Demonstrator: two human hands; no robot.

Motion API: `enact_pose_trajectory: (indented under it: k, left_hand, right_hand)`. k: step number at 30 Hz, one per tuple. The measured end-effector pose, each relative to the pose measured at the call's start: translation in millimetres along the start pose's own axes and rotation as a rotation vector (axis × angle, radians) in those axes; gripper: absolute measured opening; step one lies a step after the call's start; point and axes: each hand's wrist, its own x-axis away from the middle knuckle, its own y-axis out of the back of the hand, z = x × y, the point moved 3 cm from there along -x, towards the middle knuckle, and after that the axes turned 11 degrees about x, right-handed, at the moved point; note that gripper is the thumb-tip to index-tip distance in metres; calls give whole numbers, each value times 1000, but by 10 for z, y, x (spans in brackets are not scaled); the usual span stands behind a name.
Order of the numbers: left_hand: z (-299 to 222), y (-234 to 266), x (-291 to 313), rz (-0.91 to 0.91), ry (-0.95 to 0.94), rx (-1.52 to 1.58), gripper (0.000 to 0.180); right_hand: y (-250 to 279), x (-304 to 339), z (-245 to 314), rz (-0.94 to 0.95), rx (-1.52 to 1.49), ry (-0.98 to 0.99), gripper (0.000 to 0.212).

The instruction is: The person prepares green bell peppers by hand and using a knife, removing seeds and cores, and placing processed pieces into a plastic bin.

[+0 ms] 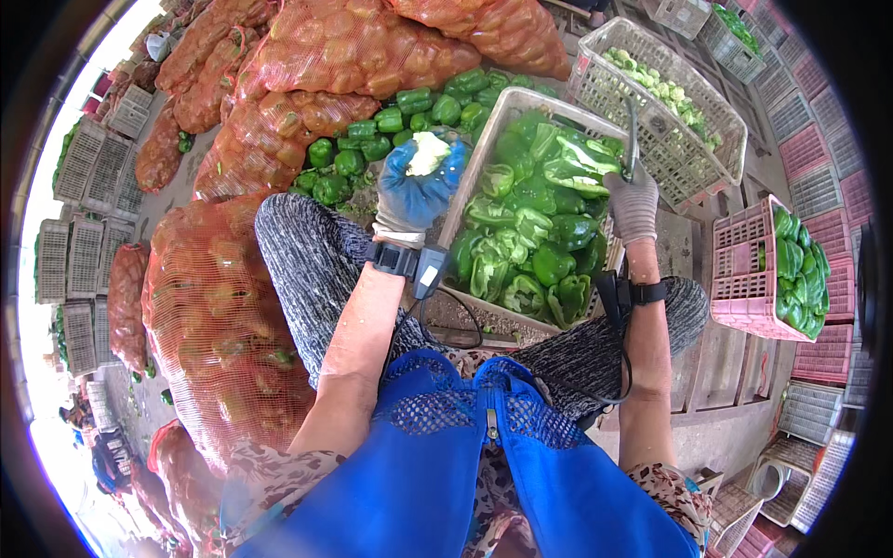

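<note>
My left hand [423, 186], in a blue-coated glove, is closed around a pale pepper core [429, 153] beside the crate's left wall. In a light grey glove, my right hand [634, 205] grips a thin, curved metal tool [633, 139] at the right rim; its working end is hard to make out. Between my hands stands a pale plastic crate [455, 216] full of cut green pepper pieces [535, 228], some showing their hollow insides. Whole green peppers [349, 163] lie in a heap beyond my left hand.
Orange mesh sacks [219, 307] crowd the left and far side. A tilted crate [670, 149] at the far right holds pale green cores [665, 88]. Farther right, a pink crate [742, 270] carries green peppers [800, 270]. Stacked crates [819, 349] line the right edge.
</note>
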Motion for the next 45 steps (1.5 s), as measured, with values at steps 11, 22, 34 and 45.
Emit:
enact_pose_trajectory:
  k: [11,22,34,45]
  left_hand:
    - [298,-261,8,-81,-219,-1140,60]
    - [766,-464,-14,257,-222,-1682,73]
    - [755,-116,-20,-309,-303,-1132,41]
    - [829,-65,17,-348,-207,-703,22]
  right_hand:
    - [-201,581,774,629,-630,-126,33]
    - [-344,734,899,922,-1171,-553,24]
    - [-395,554,952,408,-807,-204,44]
    - [-564,561,887,564,-1106,-385,20]
